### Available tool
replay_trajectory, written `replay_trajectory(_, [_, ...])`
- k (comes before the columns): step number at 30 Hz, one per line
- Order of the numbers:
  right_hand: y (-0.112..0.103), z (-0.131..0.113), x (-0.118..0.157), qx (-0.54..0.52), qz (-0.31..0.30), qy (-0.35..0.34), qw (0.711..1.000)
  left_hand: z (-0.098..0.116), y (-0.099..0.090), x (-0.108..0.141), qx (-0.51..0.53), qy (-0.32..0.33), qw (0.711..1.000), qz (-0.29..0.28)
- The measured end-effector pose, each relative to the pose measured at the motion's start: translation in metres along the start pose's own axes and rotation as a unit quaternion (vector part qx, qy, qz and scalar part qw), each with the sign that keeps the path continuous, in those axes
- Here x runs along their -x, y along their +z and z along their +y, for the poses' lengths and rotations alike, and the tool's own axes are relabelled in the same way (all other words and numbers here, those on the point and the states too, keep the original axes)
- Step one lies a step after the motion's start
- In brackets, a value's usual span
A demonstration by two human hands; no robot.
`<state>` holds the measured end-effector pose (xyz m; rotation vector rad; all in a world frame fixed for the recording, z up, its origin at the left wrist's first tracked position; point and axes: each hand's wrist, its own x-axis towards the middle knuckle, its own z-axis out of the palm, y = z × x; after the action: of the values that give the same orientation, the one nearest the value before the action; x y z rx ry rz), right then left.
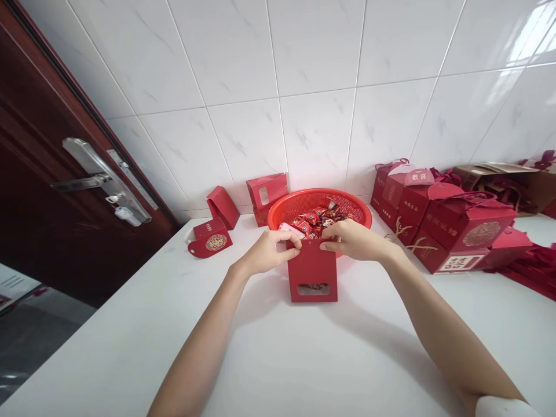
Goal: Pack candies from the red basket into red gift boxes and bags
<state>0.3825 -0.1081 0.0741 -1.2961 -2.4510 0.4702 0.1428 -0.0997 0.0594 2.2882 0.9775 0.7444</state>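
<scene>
A red paper gift box stands upright on the white table in front of me, with a small clear window low on its near side. My left hand pinches the box's top left corner between thumb and fingers. At the top right corner, my right hand grips the same edge. Something wrapped shows faintly through the window. Right behind the box sits a red plastic basket holding many wrapped candies, partly hidden by my hands and the box.
Left of the basket stand a windowed red box and an open red box with a round gold emblem. Stacked red boxes fill the right, near a cardboard carton. A tiled wall backs the table; a door is left.
</scene>
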Motion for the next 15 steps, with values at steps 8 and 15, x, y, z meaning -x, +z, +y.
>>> replay_trajectory(8, [-0.009,0.015,0.033,-0.079,0.051,-0.050,0.994,0.000,-0.012,0.003,0.047,0.056,0.996,-0.054])
replay_trajectory(15, [-0.048,0.027,0.207,0.050,0.306,0.192,0.931,-0.008,-0.017,0.000,0.006,0.014,1.000,0.002])
